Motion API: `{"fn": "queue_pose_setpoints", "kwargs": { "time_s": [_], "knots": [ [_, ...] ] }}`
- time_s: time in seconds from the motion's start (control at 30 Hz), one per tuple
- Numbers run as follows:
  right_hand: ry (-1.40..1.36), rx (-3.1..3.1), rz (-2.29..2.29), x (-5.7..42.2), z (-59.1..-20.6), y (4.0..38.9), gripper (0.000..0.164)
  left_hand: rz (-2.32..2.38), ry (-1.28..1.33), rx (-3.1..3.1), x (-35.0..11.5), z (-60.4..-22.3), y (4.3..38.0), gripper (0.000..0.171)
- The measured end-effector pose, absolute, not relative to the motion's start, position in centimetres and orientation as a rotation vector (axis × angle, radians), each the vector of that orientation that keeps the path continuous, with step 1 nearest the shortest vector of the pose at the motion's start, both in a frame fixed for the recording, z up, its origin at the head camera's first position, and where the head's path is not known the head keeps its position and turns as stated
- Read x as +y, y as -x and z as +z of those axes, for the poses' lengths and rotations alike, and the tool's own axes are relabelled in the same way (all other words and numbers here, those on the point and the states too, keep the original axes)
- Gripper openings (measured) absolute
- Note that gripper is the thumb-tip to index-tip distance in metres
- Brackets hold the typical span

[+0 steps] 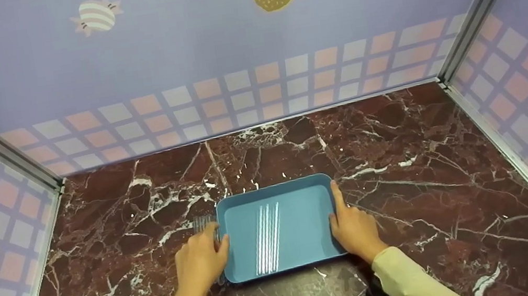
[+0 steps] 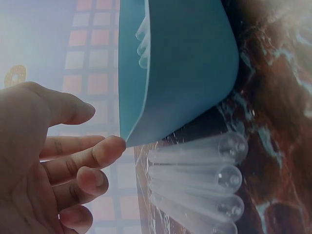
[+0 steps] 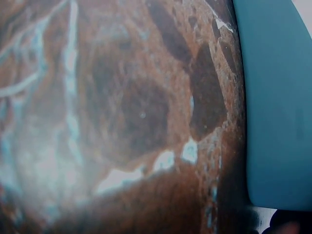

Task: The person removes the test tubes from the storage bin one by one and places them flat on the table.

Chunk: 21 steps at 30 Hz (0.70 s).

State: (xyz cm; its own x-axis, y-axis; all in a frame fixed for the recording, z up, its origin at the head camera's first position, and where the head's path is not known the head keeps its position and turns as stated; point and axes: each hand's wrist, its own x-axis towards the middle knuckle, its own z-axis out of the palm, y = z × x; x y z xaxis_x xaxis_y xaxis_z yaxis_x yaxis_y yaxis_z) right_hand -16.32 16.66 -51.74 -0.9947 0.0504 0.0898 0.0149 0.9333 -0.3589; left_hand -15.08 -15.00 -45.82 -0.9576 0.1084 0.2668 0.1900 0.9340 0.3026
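Note:
A shallow blue tray [image 1: 304,231] lies on the marble-patterned table with several clear test tubes [image 1: 268,240] side by side in it. My right hand [image 1: 359,228] grips the tray's right side, thumb over the rim and index finger straight along the outer wall. At the left side is my left hand [image 1: 200,261], its thumb and fingers spread apart; in the left wrist view a fingertip [image 2: 114,146] is right at the tray's corner. More clear test tubes [image 2: 204,175] with rounded ends lie on the table just left of the tray, partly hidden by the left hand in the head view.
Purple panels with a pink and white check border [image 1: 239,93] enclose the table at the back and both sides. Dark red marble tabletop [image 1: 434,184] with white veins surrounds the tray. Metal strips [image 1: 508,151] run along the side panels' feet.

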Motion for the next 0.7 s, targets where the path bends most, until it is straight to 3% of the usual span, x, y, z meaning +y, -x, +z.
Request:
{"fn": "queue_pose_setpoints", "kwargs": {
  "time_s": [0.7],
  "knots": [
    [0.026,-3.004,0.573,16.7,-51.6,16.3,0.074,-0.498,0.245,-2.833,-13.5,-46.0,15.2,0.026]
  ]
}}
